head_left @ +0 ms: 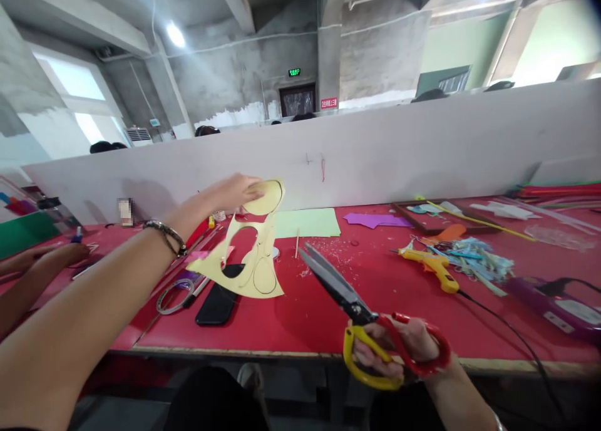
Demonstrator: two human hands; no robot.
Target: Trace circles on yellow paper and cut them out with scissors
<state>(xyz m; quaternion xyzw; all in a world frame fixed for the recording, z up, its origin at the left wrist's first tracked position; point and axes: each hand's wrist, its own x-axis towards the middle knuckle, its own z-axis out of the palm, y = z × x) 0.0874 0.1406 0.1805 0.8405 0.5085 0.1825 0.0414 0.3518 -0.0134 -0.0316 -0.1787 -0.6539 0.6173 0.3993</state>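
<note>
Yellow sheet [253, 255] pinched in my left hand [235, 193], scissors [357, 309] gripped in my right hand [404, 349]: I should bring the blades to the drawn line and turn the sheet steadily.

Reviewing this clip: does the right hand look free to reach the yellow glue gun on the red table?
Probably not as things stand: the right hand is gripping the scissors. The path to the glue gun looks open, but the fingers are occupied.
</note>
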